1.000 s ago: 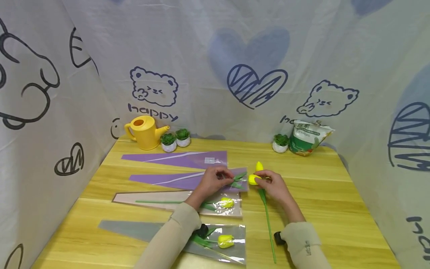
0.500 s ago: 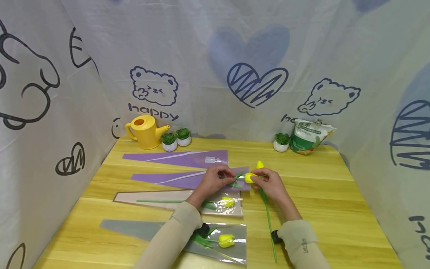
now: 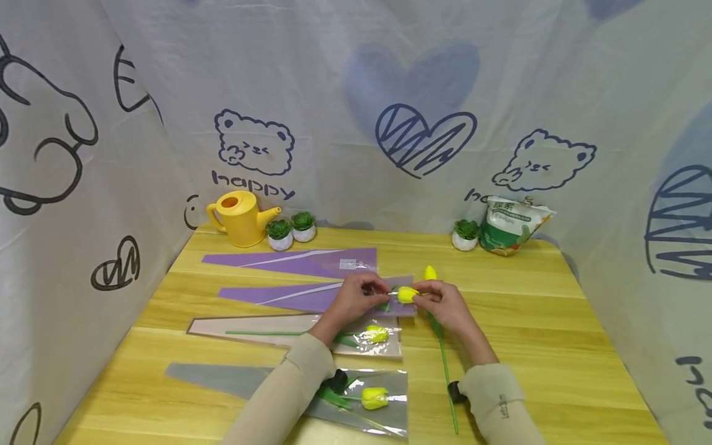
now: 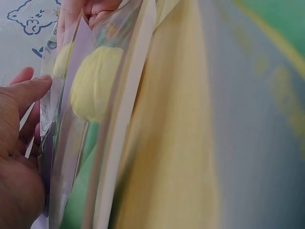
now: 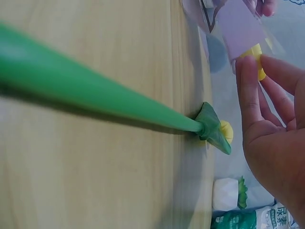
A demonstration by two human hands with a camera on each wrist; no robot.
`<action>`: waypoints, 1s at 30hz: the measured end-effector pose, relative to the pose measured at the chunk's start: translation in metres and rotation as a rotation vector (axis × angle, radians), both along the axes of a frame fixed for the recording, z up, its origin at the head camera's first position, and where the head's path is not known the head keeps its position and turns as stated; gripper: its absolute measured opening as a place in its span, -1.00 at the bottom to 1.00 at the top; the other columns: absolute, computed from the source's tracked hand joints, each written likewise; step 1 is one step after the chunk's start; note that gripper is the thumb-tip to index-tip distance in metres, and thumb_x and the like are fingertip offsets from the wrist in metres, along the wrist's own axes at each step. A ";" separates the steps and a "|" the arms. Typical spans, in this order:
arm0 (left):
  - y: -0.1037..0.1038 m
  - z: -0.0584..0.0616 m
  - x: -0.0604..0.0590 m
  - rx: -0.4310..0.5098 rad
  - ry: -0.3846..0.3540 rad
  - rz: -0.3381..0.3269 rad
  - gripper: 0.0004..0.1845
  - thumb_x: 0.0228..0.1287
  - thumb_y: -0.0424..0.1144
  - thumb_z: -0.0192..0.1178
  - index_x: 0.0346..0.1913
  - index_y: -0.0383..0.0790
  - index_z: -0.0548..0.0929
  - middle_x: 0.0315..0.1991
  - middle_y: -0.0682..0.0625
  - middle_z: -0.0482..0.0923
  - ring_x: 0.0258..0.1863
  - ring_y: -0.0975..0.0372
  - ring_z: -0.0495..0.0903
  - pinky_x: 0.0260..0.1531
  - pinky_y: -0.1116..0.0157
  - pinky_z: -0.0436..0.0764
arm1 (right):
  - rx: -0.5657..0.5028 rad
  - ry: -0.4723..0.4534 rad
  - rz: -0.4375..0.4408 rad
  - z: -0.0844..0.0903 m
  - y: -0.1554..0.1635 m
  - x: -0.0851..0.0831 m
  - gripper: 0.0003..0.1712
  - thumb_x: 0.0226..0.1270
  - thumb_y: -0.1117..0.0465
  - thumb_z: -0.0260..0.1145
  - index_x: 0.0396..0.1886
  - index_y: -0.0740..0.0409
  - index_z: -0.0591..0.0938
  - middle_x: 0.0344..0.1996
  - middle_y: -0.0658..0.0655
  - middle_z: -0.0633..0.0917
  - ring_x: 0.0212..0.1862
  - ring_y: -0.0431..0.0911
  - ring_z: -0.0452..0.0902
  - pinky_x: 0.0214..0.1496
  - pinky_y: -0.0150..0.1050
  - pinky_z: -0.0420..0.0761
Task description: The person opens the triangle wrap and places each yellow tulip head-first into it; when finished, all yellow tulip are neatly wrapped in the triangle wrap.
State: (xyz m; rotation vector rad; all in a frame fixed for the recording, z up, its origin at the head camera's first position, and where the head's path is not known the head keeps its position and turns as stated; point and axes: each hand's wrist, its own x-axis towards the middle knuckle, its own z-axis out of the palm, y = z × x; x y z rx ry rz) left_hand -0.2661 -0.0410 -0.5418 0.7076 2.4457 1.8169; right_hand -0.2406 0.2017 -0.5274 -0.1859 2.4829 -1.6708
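Left hand (image 3: pixel 356 298) pinches the purple sleeve (image 3: pixel 311 298); right hand (image 3: pixel 445 304) pinches a yellow tulip (image 3: pixel 407 294) at its mouth. A spare tulip (image 3: pixel 443 358) lies under the right wrist, two wrapped tulips (image 3: pixel 374 364) sit nearer on the desk (image 3: pixel 528 321).

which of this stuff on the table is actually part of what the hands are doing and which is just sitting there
In use:
left hand holding open the purple sleeve
right hand pinching the yellow tulip at the sleeve's mouth

Lying about:
loose tulip on the table
second purple sleeve
two sleeved tulips
watering can
three potted plants
bag
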 end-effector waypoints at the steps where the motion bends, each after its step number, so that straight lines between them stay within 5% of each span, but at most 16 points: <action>1: 0.000 0.000 0.000 -0.001 0.001 -0.001 -0.89 0.18 -0.38 0.51 -0.25 -0.18 0.81 -0.30 -0.05 0.74 -0.34 0.31 0.61 -0.31 0.40 0.59 | 0.008 0.000 0.008 0.000 0.000 0.000 -0.65 0.46 0.31 0.36 0.18 0.32 0.67 0.05 0.33 0.75 -0.10 -0.11 0.74 -0.05 -0.28 0.73; 23: 0.002 0.001 0.003 -0.008 0.033 -0.024 -0.89 0.19 -0.37 0.50 -0.24 -0.16 0.82 -0.27 -0.01 0.76 -0.30 0.29 0.62 -0.27 0.38 0.59 | 0.029 -0.014 0.028 -0.002 -0.005 -0.001 -0.66 0.46 0.30 0.37 0.18 0.28 0.69 -0.04 0.29 0.79 -0.08 -0.02 0.74 -0.11 -0.33 0.68; 30: -0.006 0.007 0.005 -0.039 0.064 -0.015 -0.83 0.19 -0.31 0.52 -0.16 -0.14 0.81 -0.09 0.03 0.77 -0.02 0.19 0.67 0.10 0.21 0.63 | 0.049 -0.009 -0.005 0.001 -0.005 0.000 -0.64 0.47 0.23 0.37 0.19 0.23 0.69 0.01 0.24 0.77 -0.10 -0.12 0.70 -0.09 -0.21 0.70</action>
